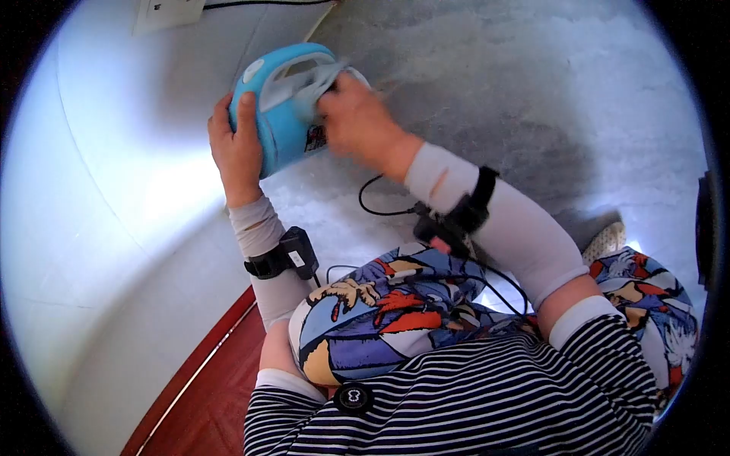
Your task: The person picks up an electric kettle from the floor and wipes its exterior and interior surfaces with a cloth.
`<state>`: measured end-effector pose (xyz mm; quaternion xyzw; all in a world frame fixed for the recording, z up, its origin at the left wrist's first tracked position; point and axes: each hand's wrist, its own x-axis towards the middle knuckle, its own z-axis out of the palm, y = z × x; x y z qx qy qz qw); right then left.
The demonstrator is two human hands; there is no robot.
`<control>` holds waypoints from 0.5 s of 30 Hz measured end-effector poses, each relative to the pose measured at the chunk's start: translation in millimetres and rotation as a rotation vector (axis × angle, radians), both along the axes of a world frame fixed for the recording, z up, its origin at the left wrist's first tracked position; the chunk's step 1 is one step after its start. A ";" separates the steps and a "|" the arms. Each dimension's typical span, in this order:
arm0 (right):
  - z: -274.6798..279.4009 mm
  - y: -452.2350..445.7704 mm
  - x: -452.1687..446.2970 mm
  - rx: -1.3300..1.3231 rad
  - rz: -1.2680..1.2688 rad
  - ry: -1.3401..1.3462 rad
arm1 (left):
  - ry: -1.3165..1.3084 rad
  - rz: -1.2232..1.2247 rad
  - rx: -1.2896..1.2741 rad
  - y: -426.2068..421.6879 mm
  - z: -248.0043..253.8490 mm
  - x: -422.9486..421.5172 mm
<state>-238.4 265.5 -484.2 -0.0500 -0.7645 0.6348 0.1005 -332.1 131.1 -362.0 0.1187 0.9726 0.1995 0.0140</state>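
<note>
A light-blue and white appliance (281, 139) with a looped handle and a white oval button is tilted in front of me. Its exact kind is unclear. My left hand (237, 152) grips its left end, thumb and fingers spread around the casing. Bunched in my closed right hand (356, 121) is a pale grey cloth (310, 97), pressed against the top of the appliance beside the handle. The cloth and the right fingers are blurred by motion. Below the right hand, a dark label (315, 137) shows on the blue casing.
A white wall (114, 190) curves along the left, with a socket plate (169, 14) and black cable at the top. Grey marbled floor (487, 99) lies beyond my hands. Cables (372, 209) run between the wrist-strapped devices. A red surface (220, 403) is at lower left.
</note>
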 end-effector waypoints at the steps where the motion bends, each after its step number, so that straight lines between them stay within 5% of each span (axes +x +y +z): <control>1: 12.6 -3.4 5.7 0.000 -0.001 -0.002 | -0.008 -0.001 -0.007 0.9 0.2 0.6; 4: 11.9 -12.8 10.1 -0.096 -0.159 0.204 | -0.027 -0.005 0.024 -2.4 -0.4 -1.4; 8: -69.4 16.8 -19.3 -0.147 -0.003 -0.367 | -0.003 0.004 0.015 -1.2 -5.7 -4.1; 10: -76.8 11.5 -30.4 -0.047 -0.024 -0.399 | -0.030 0.009 0.018 -4.4 -6.9 -8.2; 15: -24.0 -1.4 2.6 -0.009 -0.043 -0.282 | -0.038 0.039 0.017 -3.3 -8.0 -11.4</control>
